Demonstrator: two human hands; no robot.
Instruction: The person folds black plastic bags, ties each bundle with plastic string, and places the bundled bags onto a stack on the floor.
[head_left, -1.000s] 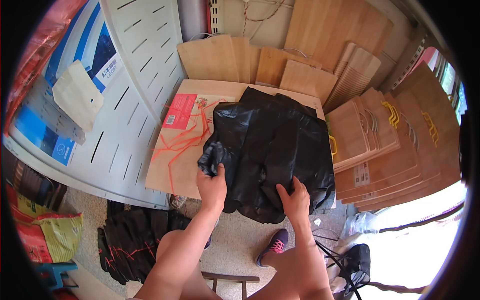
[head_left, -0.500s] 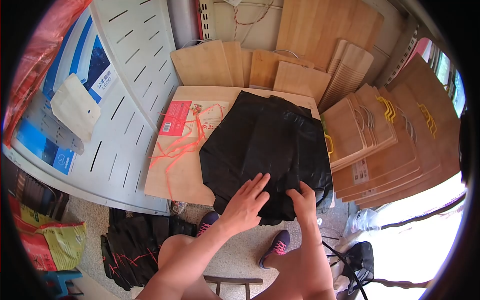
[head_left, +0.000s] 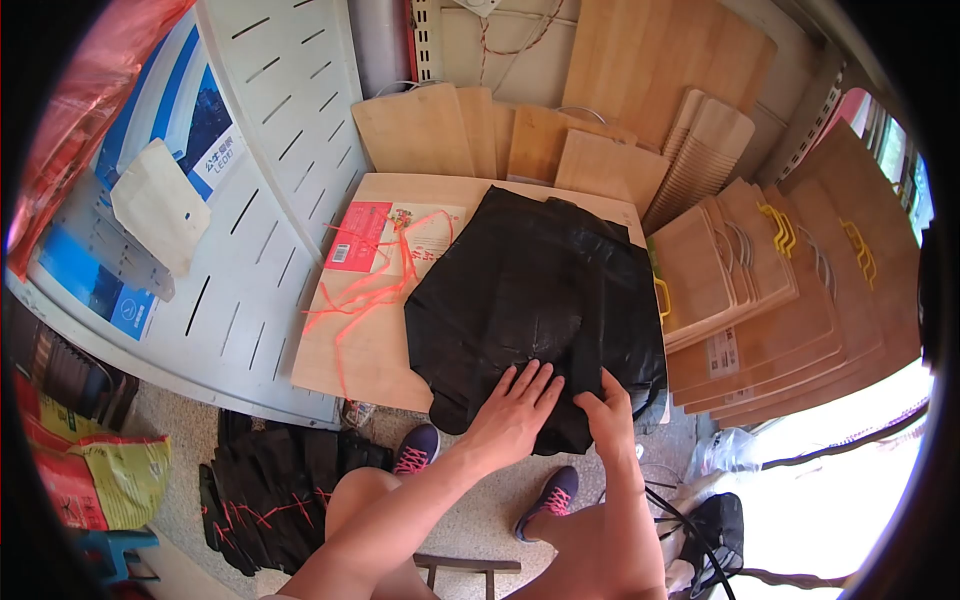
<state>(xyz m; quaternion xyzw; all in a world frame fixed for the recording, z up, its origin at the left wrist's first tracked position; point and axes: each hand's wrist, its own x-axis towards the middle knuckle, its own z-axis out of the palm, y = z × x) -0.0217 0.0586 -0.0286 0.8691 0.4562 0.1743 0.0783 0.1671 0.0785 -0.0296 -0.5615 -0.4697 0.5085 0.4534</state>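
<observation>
A spread of black plastic bags point(head_left: 500, 270) covers much of a pale wooden board in front of me. My left hand point(head_left: 515, 415) lies on their near part with fingers stretched out, palm down. To its right, my right hand point(head_left: 608, 405) pinches the near right part of the black plastic between thumb and fingers. A long fold runs up the plastic from that pinch. Loose red plastic strings point(head_left: 390, 270) lie on the board point(head_left: 325, 365), left of the bags, partly over a red and cream printed sheet point(head_left: 360, 237).
Wooden cutting boards point(head_left: 425, 130) lean along the back, and more with handles point(head_left: 700, 270) stand at the right. A white slotted metal panel point(head_left: 240, 240) rises at the left. Black bundles tied with red string point(head_left: 270, 495) lie on the floor by my legs.
My left hand has shifted slightly right and nearer to me, its fingers now more spread. The fold by my right hand stands out more. The view has moved a little.
</observation>
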